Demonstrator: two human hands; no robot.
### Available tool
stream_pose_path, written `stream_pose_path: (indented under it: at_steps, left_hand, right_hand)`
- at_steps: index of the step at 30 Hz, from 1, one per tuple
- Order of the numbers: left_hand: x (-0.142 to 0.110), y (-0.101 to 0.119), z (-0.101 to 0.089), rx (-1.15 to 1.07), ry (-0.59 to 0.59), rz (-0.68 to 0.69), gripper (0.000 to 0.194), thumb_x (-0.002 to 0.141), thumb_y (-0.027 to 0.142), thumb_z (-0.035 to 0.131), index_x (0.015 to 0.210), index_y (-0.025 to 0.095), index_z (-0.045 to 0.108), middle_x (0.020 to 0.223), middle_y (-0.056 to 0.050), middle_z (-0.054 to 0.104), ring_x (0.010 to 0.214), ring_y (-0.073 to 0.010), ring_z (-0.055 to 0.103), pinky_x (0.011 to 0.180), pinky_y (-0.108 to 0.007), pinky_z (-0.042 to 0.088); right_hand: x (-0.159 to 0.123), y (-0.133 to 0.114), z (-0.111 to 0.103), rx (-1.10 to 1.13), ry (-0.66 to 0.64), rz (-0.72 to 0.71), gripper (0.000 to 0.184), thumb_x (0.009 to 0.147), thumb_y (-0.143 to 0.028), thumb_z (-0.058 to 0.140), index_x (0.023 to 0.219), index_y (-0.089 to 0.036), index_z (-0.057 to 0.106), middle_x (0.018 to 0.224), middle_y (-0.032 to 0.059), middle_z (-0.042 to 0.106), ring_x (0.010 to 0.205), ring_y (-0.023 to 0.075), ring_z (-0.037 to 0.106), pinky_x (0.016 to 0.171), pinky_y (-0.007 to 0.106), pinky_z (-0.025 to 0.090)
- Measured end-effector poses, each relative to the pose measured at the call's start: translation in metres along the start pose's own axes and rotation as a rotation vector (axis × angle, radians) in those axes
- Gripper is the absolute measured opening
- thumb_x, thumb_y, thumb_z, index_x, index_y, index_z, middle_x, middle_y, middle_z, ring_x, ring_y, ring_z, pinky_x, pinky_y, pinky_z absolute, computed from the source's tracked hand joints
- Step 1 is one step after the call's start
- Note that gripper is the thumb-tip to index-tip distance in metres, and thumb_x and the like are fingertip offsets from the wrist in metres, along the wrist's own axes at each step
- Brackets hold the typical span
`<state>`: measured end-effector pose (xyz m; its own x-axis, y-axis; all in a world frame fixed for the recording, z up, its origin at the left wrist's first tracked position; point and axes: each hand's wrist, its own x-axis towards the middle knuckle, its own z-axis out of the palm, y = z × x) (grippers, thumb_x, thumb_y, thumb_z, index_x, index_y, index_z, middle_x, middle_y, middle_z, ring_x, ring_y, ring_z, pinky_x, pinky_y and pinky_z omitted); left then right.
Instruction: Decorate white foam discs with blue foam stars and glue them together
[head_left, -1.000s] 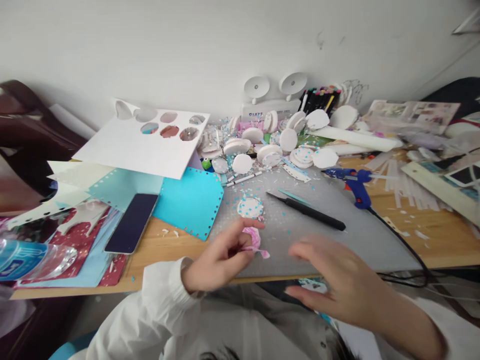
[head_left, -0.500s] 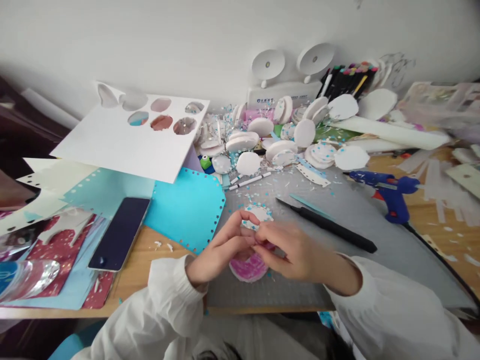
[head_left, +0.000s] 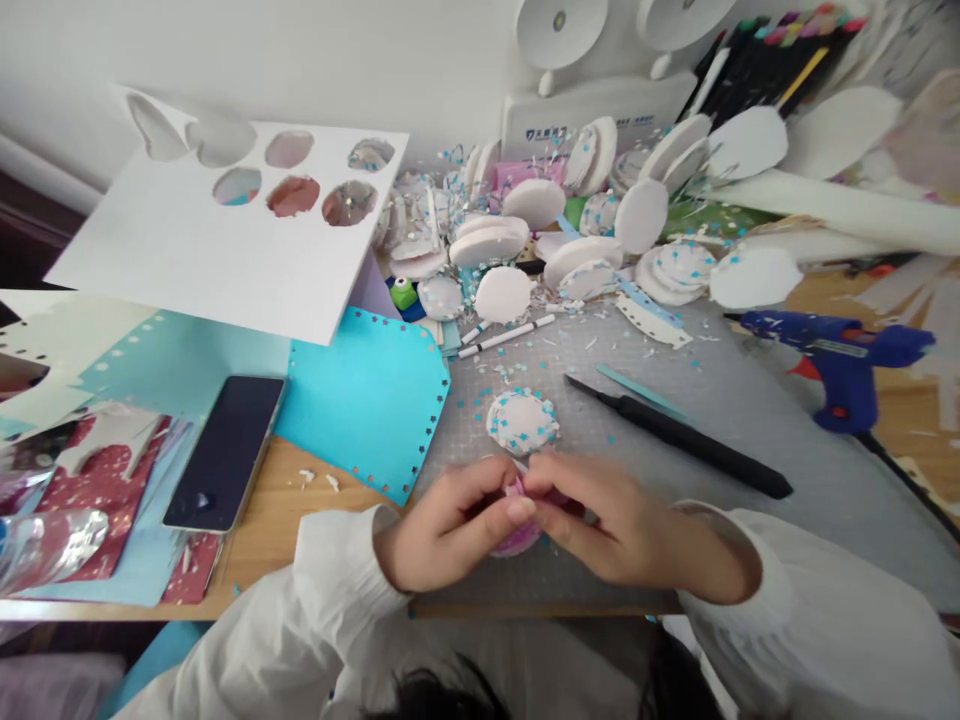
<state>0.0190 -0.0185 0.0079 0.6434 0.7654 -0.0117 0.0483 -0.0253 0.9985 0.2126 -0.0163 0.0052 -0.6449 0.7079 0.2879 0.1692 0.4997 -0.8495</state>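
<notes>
My left hand [head_left: 457, 520] and my right hand [head_left: 611, 510] meet near the front edge of the mat, fingertips pinched together. Between them is a small pink strip-like piece [head_left: 517, 486], mostly covered by the fingers. Directly beneath lies a round pink disc [head_left: 519, 541] with a white rim, partly hidden by both hands. Just beyond the fingertips, a white disc dotted with small blue pieces [head_left: 523, 420] rests on the grey cutting mat [head_left: 480, 420]. To the right of it lie a black pen-like tool [head_left: 690, 440] and a thin light-blue strip [head_left: 641, 390].
A blue glue gun [head_left: 840, 360] lies at the right with its cord running forward. White discs [head_left: 504, 295] are heaped at the back. On the left are a bright blue sheet [head_left: 367, 400], a phone [head_left: 225, 455] and a white board with holes [head_left: 202, 250].
The view has shifted closer and downward. My hands have moved slightly towards me relative to the blue-dotted disc, which now shows fully. The pink piece is now visible between the fingertips.
</notes>
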Motion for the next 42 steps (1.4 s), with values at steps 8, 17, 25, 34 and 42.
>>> stream_pose_path:
  at_steps: [8,17,25,34,42]
  left_hand:
    - [0.001,0.001,0.004,-0.267,-0.046,-0.027,0.039,0.095,0.042,0.041,0.065,0.017,0.042,0.062,0.003,0.039,0.056,-0.0093,0.035,0.053,-0.023,0.031]
    - [0.001,-0.011,0.016,-0.779,-0.094,-0.018,0.038,0.095,0.042,0.04,0.066,0.019,0.035,0.053,0.007,0.027,0.042,-0.0055,0.021,0.039,-0.019,0.017]
    - [-0.001,-0.001,0.003,-0.283,0.017,0.184,0.02,0.094,0.031,0.046,0.078,0.018,0.043,0.067,0.002,0.041,0.059,-0.01,0.038,0.055,-0.024,0.033]
    - [0.007,0.0,-0.013,0.582,-0.031,0.481,0.013,0.085,0.023,0.051,0.076,0.019,0.043,0.065,-0.001,0.049,0.059,-0.0146,0.042,0.053,-0.027,0.03]
    - [0.007,0.0,-0.013,0.776,-0.047,0.587,0.019,0.091,0.025,0.041,0.074,0.019,0.046,0.064,-0.004,0.051,0.058,-0.0179,0.043,0.054,-0.031,0.032]
  right_hand:
    - [0.006,-0.013,-0.002,0.418,-0.025,0.25,0.018,0.093,-0.026,0.047,0.077,-0.018,0.052,0.066,-0.0032,0.052,0.058,0.0076,0.045,0.052,0.019,0.036]
    - [0.003,-0.002,0.005,1.086,0.016,0.348,0.025,0.094,-0.034,0.049,0.075,-0.019,0.046,0.054,-0.009,0.031,0.044,0.0046,0.025,0.041,0.018,0.022]
    - [0.001,-0.003,0.001,0.992,0.057,0.35,0.016,0.097,-0.03,0.043,0.089,-0.019,0.052,0.061,-0.0061,0.037,0.052,0.007,0.033,0.05,0.021,0.029]
    - [0.004,-0.008,-0.003,0.353,-0.135,0.312,0.019,0.091,-0.027,0.047,0.074,-0.019,0.048,0.067,-0.0037,0.044,0.063,0.0095,0.04,0.057,0.023,0.033]
    - [0.005,-0.007,0.0,0.279,-0.186,0.275,0.027,0.095,-0.023,0.039,0.07,-0.018,0.043,0.066,-0.0032,0.045,0.061,0.0086,0.041,0.057,0.022,0.033]
